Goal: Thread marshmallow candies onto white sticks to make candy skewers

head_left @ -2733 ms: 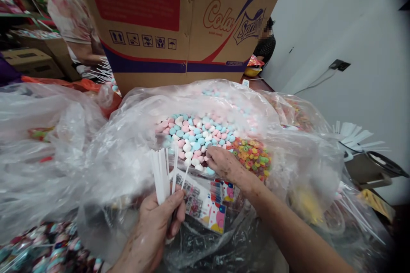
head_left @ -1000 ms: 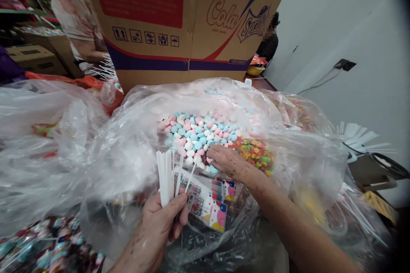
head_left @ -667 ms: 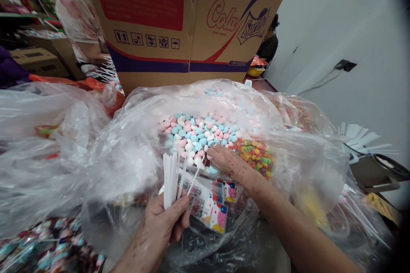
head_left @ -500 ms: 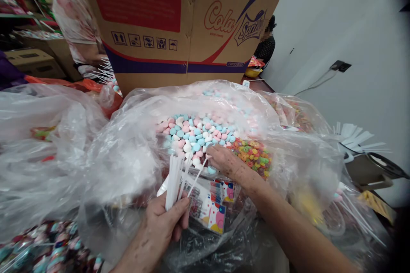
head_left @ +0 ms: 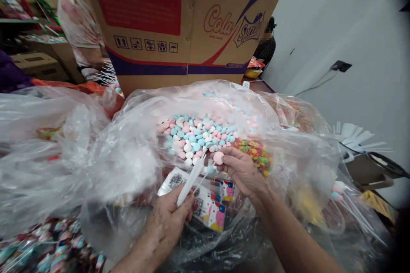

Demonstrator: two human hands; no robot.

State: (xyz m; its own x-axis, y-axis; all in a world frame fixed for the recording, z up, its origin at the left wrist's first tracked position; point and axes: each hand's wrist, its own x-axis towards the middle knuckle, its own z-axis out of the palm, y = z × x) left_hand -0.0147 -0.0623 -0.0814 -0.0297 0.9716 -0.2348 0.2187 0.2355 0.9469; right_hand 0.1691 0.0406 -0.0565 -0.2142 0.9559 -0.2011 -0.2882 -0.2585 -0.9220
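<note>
My left hand (head_left: 171, 217) is closed around a bundle of thin white sticks (head_left: 191, 180), which leans to the right. One stick stands apart from the bundle, toward my right hand. Between the thumb and fingers of my right hand (head_left: 241, 170) is a round pink marshmallow (head_left: 218, 158), just right of the stick tips. A gap shows between it and the bundle. Behind lies a heap of pink, blue and white marshmallows (head_left: 196, 134) in a clear plastic bag. Colourful gummy rings (head_left: 256, 158) lie by my right wrist. Below the hands are printed plastic packets (head_left: 214, 213), partly covered.
A large cardboard box (head_left: 153, 13) stands behind the bags. Crumpled clear plastic (head_left: 124, 170) spreads on the left. More white sticks (head_left: 354, 136) fan out at the right. Finished candy skewers (head_left: 352, 209) lie at the right. Two other people are partly visible behind the box.
My right hand has drawn back from the heap and now shows a pink marshmallow in its fingers. The stick bundle in my left hand has tilted to the right and closed up.
</note>
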